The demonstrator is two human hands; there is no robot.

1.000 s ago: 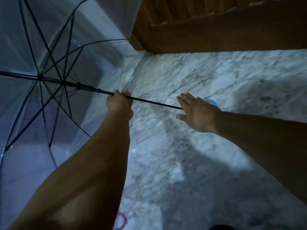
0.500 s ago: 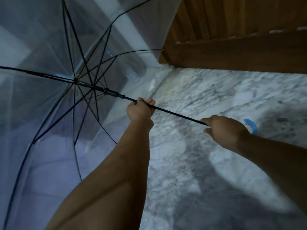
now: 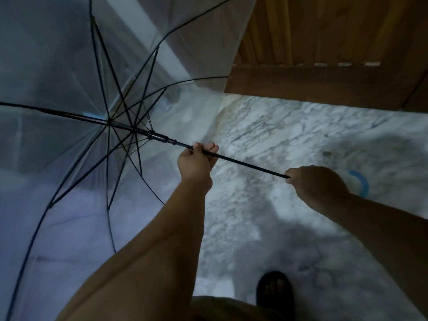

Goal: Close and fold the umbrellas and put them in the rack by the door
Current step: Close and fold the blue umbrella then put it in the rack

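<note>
In the head view, a clear plastic umbrella (image 3: pixel 69 77) with thin black ribs stands fully open on the left, its canopy tipped sideways and its thin black metal shaft (image 3: pixel 243 163) slanting down to the right above a white and grey marble floor (image 3: pixel 289 126). The left hand (image 3: pixel 196 163) is curled round the shaft just below the black runner (image 3: pixel 159 137). The right hand (image 3: pixel 317 184) grips the shaft's lower end, with the curved blue plastic handle (image 3: pixel 361 183) showing behind it. A brown slatted wooden door (image 3: pixel 324 42) lies beyond. A dark sandal (image 3: pixel 275 295) shows at the bottom.
</note>
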